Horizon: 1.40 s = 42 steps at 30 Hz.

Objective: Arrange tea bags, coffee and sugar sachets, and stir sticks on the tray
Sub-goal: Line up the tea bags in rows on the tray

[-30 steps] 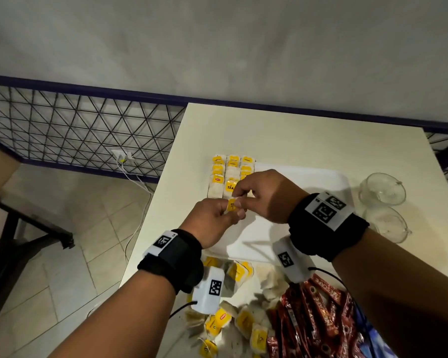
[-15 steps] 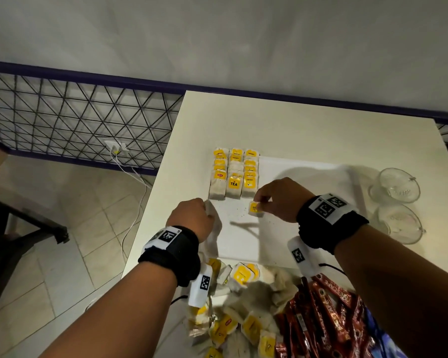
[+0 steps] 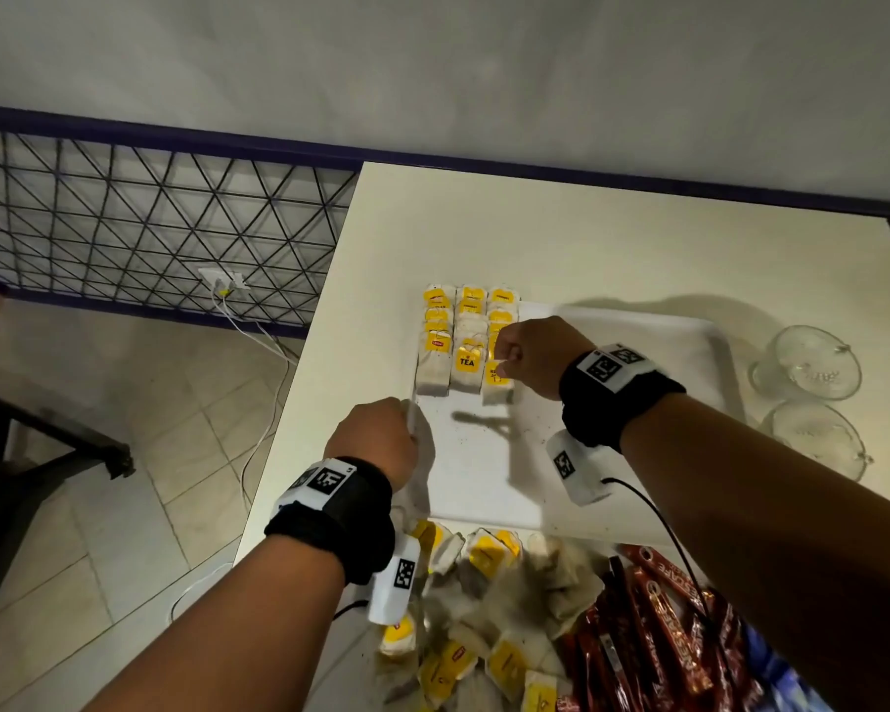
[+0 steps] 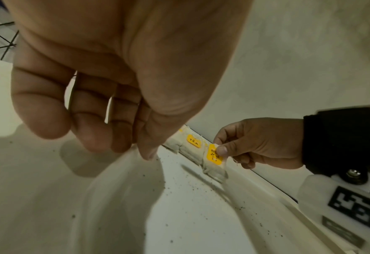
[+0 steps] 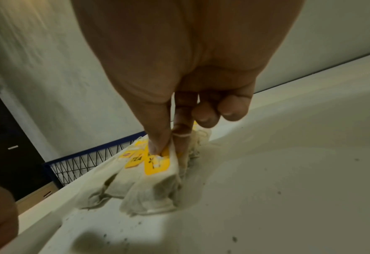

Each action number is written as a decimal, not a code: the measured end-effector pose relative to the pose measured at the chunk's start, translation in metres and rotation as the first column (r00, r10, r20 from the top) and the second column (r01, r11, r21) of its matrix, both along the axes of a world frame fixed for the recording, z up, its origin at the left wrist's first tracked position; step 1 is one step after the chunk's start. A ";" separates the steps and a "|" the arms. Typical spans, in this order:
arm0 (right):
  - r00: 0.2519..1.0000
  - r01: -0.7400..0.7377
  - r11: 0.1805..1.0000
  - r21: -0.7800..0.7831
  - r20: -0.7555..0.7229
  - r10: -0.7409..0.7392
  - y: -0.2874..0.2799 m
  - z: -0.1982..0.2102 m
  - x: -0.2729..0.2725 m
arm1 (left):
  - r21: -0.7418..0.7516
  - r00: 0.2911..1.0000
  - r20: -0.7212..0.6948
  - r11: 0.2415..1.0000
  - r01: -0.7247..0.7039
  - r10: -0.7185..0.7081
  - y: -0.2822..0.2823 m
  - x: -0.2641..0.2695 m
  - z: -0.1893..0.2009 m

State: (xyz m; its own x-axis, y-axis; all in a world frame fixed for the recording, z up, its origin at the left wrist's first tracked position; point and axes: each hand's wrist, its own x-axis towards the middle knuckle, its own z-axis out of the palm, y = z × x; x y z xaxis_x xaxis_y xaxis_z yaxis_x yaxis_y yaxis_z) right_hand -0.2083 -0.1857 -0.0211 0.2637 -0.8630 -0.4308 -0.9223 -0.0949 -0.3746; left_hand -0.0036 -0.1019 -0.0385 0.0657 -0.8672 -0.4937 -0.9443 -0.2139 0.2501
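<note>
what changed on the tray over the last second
The right hand carried the tea bag from near the left hand to the third row's near end, still pinching it. The left hand drew back to the tray edge. The loose pile stayed.

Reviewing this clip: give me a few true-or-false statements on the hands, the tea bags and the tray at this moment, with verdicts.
1. The right hand pinches a yellow-tagged tea bag at the near end of the right-most row. True.
2. The white plastic tray is filled across its width. False: tea bags sit only at its left end.
3. The left hand is at the tray's left rim. True.
4. The red coffee sachets lie on the tray. False: they are heaped on the table, near the person.
5. Two clear glass cups stand right of the tray. True.
</note>
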 end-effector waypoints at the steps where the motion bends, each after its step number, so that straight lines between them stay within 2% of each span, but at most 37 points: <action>1: 1.000 0.005 1.000 -0.003 -0.013 -0.005 0.000 -0.002 0.000 | 0.003 1.000 -0.001 1.000 0.002 -0.002 0.000 0.000 0.000; 5: 0.995 0.012 0.999 -0.047 -0.103 -0.017 0.002 -0.002 0.001 | 0.008 1.000 -0.003 1.000 0.011 -0.011 0.000 0.000 0.004; 8: 0.998 0.061 0.993 -0.098 0.014 -0.060 0.015 0.008 -0.002 | -0.052 1.000 -0.014 0.999 -0.011 0.010 0.004 0.007 0.016; 11: 0.988 0.021 0.986 -0.168 0.153 0.005 0.047 0.023 -0.007 | -0.101 0.998 -0.047 0.994 -0.045 0.040 0.015 0.017 0.028; 14: 0.971 -0.017 0.992 -0.121 0.235 0.046 0.090 0.036 -0.015 | -0.128 0.996 -0.068 0.990 -0.060 0.052 0.039 0.024 0.039; 19: 0.974 -0.228 0.973 0.032 0.022 0.227 0.154 0.044 -0.029 | -0.065 0.998 -0.006 0.996 -0.067 0.067 0.105 0.025 0.049; 21: 0.955 -0.297 0.952 0.071 0.011 0.297 0.178 0.046 -0.033 | -0.017 1.000 -0.028 1.000 0.005 -0.005 0.137 0.020 0.054; 24: 0.914 -0.405 0.910 0.085 0.013 0.405 0.214 0.045 -0.036 | 0.034 0.971 -0.105 0.975 0.217 -0.213 0.177 0.009 0.054; 30: 0.864 -0.496 0.862 0.100 -0.039 0.502 0.257 0.047 -0.025 | 0.085 0.916 0.096 0.920 0.382 -0.389 0.185 -0.006 0.031; 36: 0.897 -0.438 0.897 0.057 -0.035 0.440 0.258 0.048 -0.012 | 0.046 0.914 -0.017 0.913 0.406 -0.406 0.169 0.008 0.004; 42: 0.966 -0.242 0.970 -0.025 0.085 0.243 0.245 0.039 0.027 | -0.052 0.895 -0.117 0.903 0.426 -0.429 0.158 0.028 -0.008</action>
State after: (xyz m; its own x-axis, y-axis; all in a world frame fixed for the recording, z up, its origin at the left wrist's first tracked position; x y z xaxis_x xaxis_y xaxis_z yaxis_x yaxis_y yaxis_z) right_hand -0.1817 0.0588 0.0180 0.5016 -0.7746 -0.3853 -0.8350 -0.3172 -0.4496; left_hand 0.0246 0.0561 -0.0467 -0.3742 -0.8095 -0.4524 -0.9047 0.2115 0.3699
